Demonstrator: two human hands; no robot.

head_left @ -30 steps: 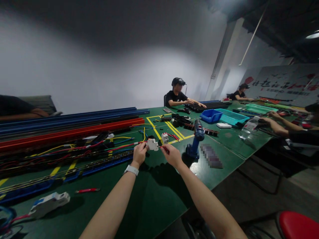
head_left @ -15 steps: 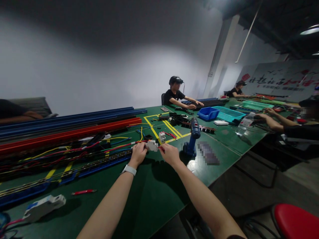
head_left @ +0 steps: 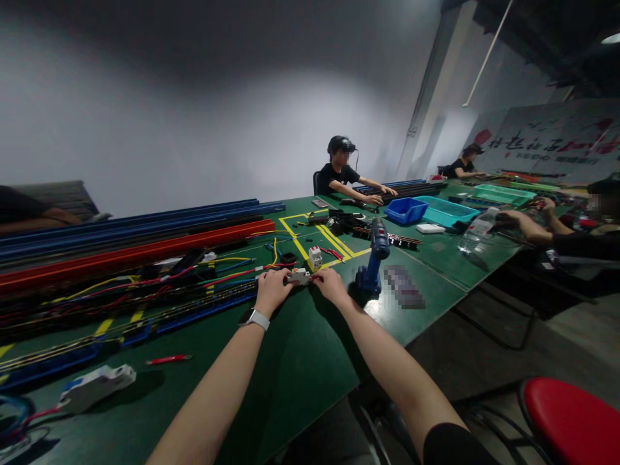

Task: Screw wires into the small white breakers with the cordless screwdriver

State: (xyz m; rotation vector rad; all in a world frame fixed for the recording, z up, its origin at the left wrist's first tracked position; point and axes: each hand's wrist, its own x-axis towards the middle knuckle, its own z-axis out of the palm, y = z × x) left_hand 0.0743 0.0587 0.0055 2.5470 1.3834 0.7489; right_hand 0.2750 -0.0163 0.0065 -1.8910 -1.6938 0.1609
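My left hand (head_left: 272,290) is closed on a small white circuit breaker (head_left: 299,276), held low over the green table (head_left: 300,361). A white watch sits on that wrist. My right hand (head_left: 331,284) pinches a red wire (head_left: 317,277) at the breaker's right side. Another red wire runs left from the breaker towards the cable bundle (head_left: 145,284). A second white breaker (head_left: 315,258) stands just behind my hands. A blue cordless screwdriver (head_left: 372,261) stands upright to the right of my right hand.
Long red and blue rails (head_left: 135,242) lie along the table's left. A white breaker (head_left: 94,386) and a red wire piece (head_left: 168,358) lie near me. Blue bin (head_left: 405,210) and teal tray (head_left: 445,211) sit farther off. Three people work at the table. A red stool (head_left: 571,420) stands at right.
Both hands have lowered with the breaker and come closer together. The breaker now lies flatter near the table. The view has shifted slightly.
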